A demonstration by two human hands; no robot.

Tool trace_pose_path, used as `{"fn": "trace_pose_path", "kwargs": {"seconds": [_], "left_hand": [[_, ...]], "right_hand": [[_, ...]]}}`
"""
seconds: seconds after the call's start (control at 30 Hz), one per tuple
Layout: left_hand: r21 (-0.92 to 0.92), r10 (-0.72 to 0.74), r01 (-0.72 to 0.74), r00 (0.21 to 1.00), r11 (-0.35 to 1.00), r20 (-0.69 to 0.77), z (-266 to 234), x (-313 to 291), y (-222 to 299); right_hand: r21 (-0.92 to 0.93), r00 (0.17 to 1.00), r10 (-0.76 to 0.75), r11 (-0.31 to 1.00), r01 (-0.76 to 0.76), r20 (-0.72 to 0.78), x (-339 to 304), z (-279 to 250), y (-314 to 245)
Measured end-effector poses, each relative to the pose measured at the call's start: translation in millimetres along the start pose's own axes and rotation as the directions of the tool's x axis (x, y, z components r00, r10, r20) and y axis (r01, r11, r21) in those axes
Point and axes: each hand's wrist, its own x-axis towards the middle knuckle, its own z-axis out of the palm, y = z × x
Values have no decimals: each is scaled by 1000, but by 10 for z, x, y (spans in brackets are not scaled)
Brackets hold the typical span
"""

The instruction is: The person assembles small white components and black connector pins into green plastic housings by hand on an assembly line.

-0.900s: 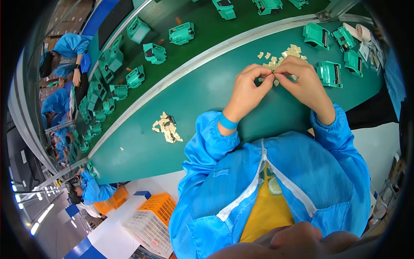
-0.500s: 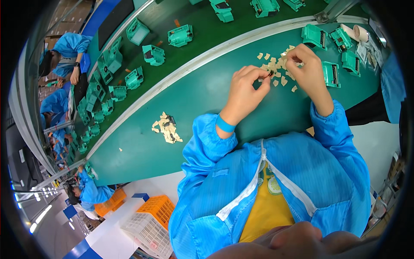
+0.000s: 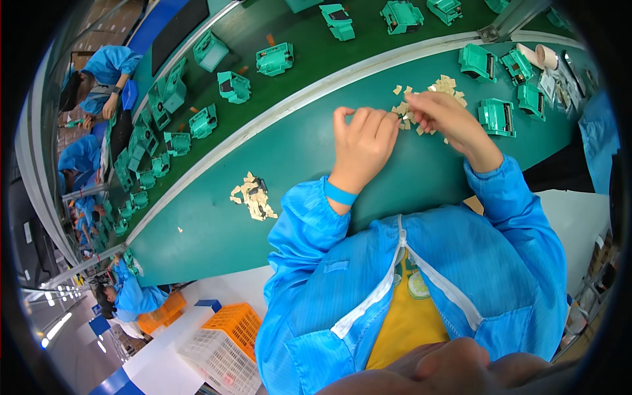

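Note:
My left hand (image 3: 363, 141) is closed, its back turned up and its fingertips out of sight. Whatever it grips is hidden. Close beside it, my right hand (image 3: 449, 122) has its fingers curled in toward the left fingertips. A tiny pale and dark bit shows between the two hands, too small to name. Under and behind the right hand lies a loose pile of small flat cream-coloured pieces (image 3: 446, 85) on the green tabletop (image 3: 309, 145). Farther left is a heap of cream scraps with dark bits (image 3: 253, 197).
Several green plastic housings (image 3: 478, 62) stand at the right, near a cream roll (image 3: 546, 56) and clear bags (image 3: 561, 89). Beyond a metal rail (image 3: 289, 102), more green housings (image 3: 274, 59) line a dark green belt. Co-workers in blue sit at left. Orange crates (image 3: 238, 322) stand below.
My left hand has turned its back upward and drawn slightly left, hiding the small dark piece it pinched. The right hand has come down and left, from above the pile toward the left fingers.

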Motion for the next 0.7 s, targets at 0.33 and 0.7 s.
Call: {"fn": "trace_pose_path", "kwargs": {"seconds": [0.33,0.7], "left_hand": [[89,50,-49,999,995,-4,-178,-55,-43],[-166,-248,249,968,954,28,-531,-309,188]], "right_hand": [[-172,930,108,984,-49,351,253,-92,-293],[-932,605,-784,104,346,138,1715,-902,-619]]}}
